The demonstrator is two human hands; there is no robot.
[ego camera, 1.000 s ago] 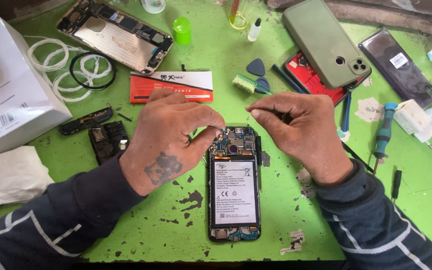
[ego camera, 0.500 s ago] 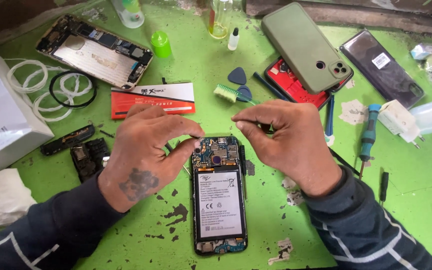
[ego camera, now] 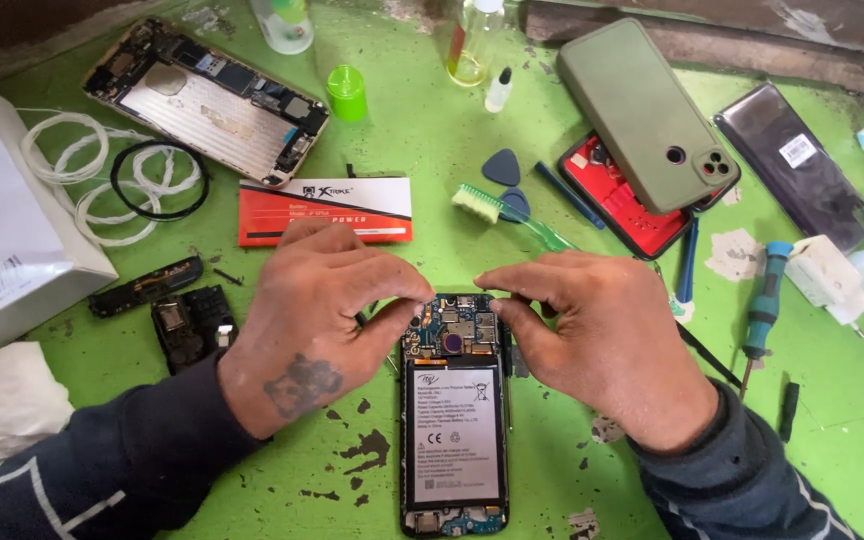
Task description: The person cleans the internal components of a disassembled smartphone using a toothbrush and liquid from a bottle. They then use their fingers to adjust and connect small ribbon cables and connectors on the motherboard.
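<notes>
1. An opened phone (ego camera: 455,420) lies back-up on the near middle of a green bench (ego camera: 832,480), its long axis running near to far, the white battery (ego camera: 455,432) in its middle and the bare circuit board (ego camera: 452,330) at its far end.
2. The left hand (ego camera: 317,335) comes in from the left, thumb and forefinger pressed together at the board's far-left corner; whether they pinch a small part cannot be told.
3. The right hand (ego camera: 592,340) mirrors it from the right, fingertips closed at the board's far edge, on or just above it; anything held between them is hidden.
4. Both hands sit equally near the board, one to each side of the phone's axis, with the battery lying nearer than either grip.
5. Just left lie two dark loose parts (ego camera: 167,305); far of the hands, a red-and-white box (ego camera: 324,208) and a green brush (ego camera: 512,215).
6. Farther out: a stripped phone frame (ego camera: 207,100) far left, a green-cased phone (ego camera: 647,115) over a red one (ego camera: 624,200) far right, and a blue screwdriver (ego camera: 764,305) at right.
</notes>
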